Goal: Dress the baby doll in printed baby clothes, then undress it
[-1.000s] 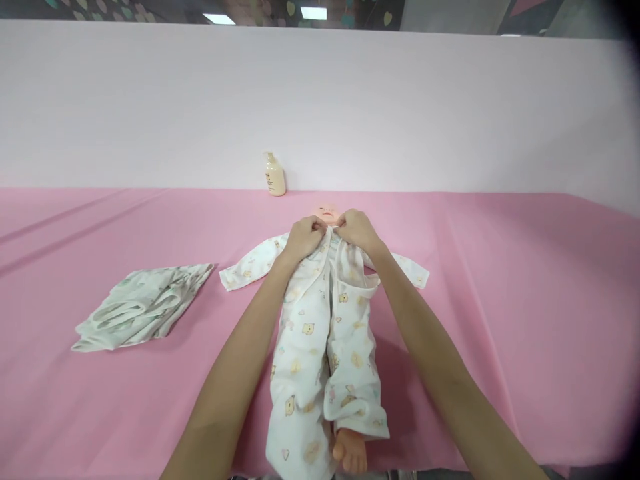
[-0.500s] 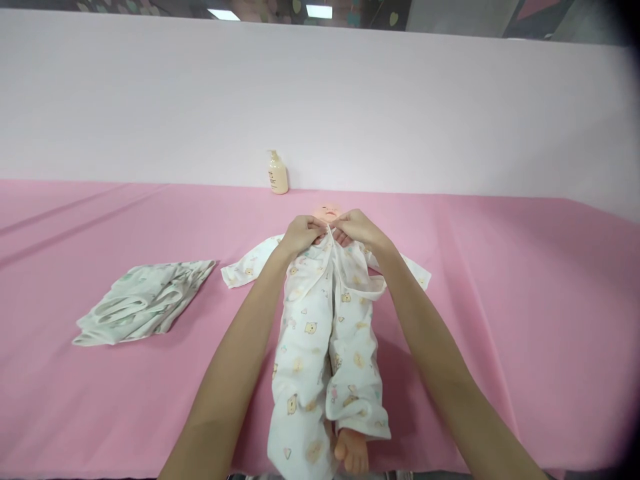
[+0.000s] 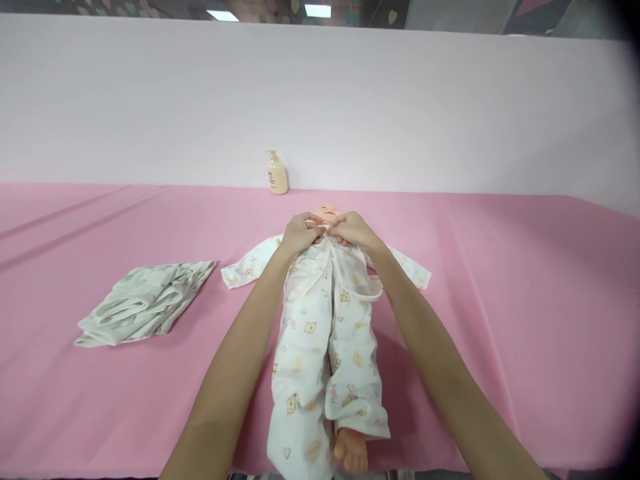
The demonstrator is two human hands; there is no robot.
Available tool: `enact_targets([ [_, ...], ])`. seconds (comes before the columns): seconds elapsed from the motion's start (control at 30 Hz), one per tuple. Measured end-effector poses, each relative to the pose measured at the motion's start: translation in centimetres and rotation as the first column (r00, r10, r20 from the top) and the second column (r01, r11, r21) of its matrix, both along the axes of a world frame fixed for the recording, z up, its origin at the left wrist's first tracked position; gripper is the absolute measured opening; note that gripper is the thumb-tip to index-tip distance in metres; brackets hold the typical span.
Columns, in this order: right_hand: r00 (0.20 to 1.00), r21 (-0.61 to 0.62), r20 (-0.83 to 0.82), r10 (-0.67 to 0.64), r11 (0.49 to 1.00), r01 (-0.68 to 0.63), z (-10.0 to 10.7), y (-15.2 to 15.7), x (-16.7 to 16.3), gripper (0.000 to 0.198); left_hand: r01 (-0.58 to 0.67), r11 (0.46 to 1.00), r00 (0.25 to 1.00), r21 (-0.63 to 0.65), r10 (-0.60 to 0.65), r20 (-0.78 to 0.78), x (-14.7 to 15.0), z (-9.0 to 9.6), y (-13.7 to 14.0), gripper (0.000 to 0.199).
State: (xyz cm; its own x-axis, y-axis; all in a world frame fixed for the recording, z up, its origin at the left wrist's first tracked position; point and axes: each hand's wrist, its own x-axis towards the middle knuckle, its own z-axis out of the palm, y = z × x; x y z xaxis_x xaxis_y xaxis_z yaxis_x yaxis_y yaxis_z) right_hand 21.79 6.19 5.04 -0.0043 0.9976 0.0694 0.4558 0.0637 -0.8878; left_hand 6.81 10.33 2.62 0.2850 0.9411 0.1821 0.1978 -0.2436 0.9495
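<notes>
A baby doll (image 3: 329, 213) lies on its back, feet toward me, dressed in a white printed top (image 3: 306, 270) and matching trousers (image 3: 306, 353). My left hand (image 3: 303, 233) pinches the top's front edge at the neck, just below the doll's chin. Opposite it, my right hand (image 3: 353, 230) grips the other front edge, its fingertips nearly meeting the left ones. Whatever fastener lies between the fingers is too small to make out. Below the hands the front of the top hangs parted. One bare foot (image 3: 351, 451) sticks out of a trouser leg.
Folded pale clothing with a green print (image 3: 147, 303) lies to the left on the pink cloth (image 3: 500, 300). A cream pump bottle (image 3: 277, 175) stands at the back against the white wall panel (image 3: 200, 100).
Both hands have drawn slightly closer together at the neck, bringing the top's edges flatter against the doll. The right hand's fingers have curled in more.
</notes>
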Motion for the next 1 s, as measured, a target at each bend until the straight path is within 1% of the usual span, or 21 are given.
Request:
enact_targets([
  [0.1, 0.980, -0.066, -0.200, 0.004, 0.998, -0.018, 0.1, -0.2, 0.3, 0.010, 0.006, 0.997, 0.995, -0.071, 0.001, 0.095, 0.1, 0.2, -0.1, 0.021],
  [0.17, 0.958, -0.097, -0.285, -0.020, 0.995, -0.008, 0.2, -0.2, 0.4, 0.010, 0.010, 0.995, 0.993, -0.096, 0.001, 0.117, 0.2, 0.4, -0.2, 0.019],
  [0.27, 0.937, -0.125, -0.347, -0.046, 0.992, 0.003, 0.1, -0.2, 0.3, 0.008, 0.012, 0.994, 0.994, -0.109, 0.000, 0.107, 0.2, 0.6, -0.4, 0.017],
  [0.37, 0.930, -0.134, -0.362, -0.060, 0.991, 0.012, -0.2, 0.2, 0.2, 0.005, 0.015, 0.995, 0.999, -0.100, -0.011, 0.037, 0.0, 1.0, -0.7, 0.017],
  [0.43, 0.950, -0.098, -0.303, -0.076, 0.994, 0.049, -0.6, 0.5, 0.2, 0.005, 0.027, 0.998, 0.996, -0.051, -0.031, -0.079, -0.4, 1.4, -1.0, 0.017],
  [0.47, 0.967, -0.051, -0.236, -0.092, 0.995, 0.083, -0.7, 0.6, 0.1, 0.006, 0.047, 0.999, 0.988, -0.022, -0.049, -0.147, -0.6, 1.6, -1.2, 0.019],
  [0.53, 0.987, 0.096, -0.032, -0.158, 0.982, 0.160, -0.7, 0.7, 0.1, 0.006, 0.101, 0.995, 0.961, 0.008, -0.095, -0.260, -1.2, 2.3, -1.6, 0.023],
  [0.57, 0.977, 0.169, 0.076, -0.198, 0.968, 0.183, -0.5, 0.5, 0.1, 0.006, 0.139, 0.990, 0.946, 0.005, -0.131, -0.295, -1.5, 2.7, -1.9, 0.023],
  [0.6, 0.960, 0.222, 0.168, -0.226, 0.957, 0.186, -0.1, 0.3, 0.2, 0.007, 0.182, 0.983, 0.932, -0.012, -0.176, -0.317, -1.7, 3.1, -2.2, 0.021],
  [0.63, 0.944, 0.247, 0.241, -0.226, 0.955, 0.165, 0.4, -0.2, 0.3, 0.007, 0.228, 0.973, 0.914, -0.036, -0.227, -0.336, -1.9, 3.6, -2.5, 0.019],
  [0.67, 0.935, 0.239, 0.296, -0.196, 0.963, 0.126, 1.0, -0.7, 0.4, 0.009, 0.274, 0.960, 0.891, -0.057, -0.276, -0.360, -2.1, 4.0, -2.8, 0.016],
  [0.73, 0.927, 0.144, 0.370, -0.061, 0.990, 0.008, 2.3, -2.0, 0.5, 0.016, 0.356, 0.931, 0.829, -0.078, -0.353, -0.433, -2.3, 4.7, -3.3, 0.012],
  [0.77, 0.916, 0.074, 0.400, 0.020, 0.996, -0.054, 2.9, -2.7, 0.6, 0.021, 0.381, 0.922, 0.798, -0.074, -0.368, -0.476, -2.3, 5.0, -3.5, 0.012],
  [0.83, 0.882, -0.060, 0.447, 0.147, 0.989, -0.134, 3.8, -3.7, 0.5, 0.025, 0.402, 0.914, 0.751, -0.053, -0.362, -0.552, -2.3, 5.3, -3.8, 0.015],
  [0.9, 0.852, -0.141, 0.477, 0.215, 0.976, -0.167, 4.1, -4.3, 0.4, 0.023, 0.400, 0.915, 0.732, -0.042, -0.347, -0.586, -2.3, 5.3, -3.8, 0.019],
  [1.0, 0.825, -0.171, 0.503, 0.260, 0.965, -0.200, 4.1, -4.4, 0.3, 0.013, 0.397, 0.916, 0.742, -0.062, -0.360, -0.565, -2.3, 5.1, -3.8, 0.021],
])
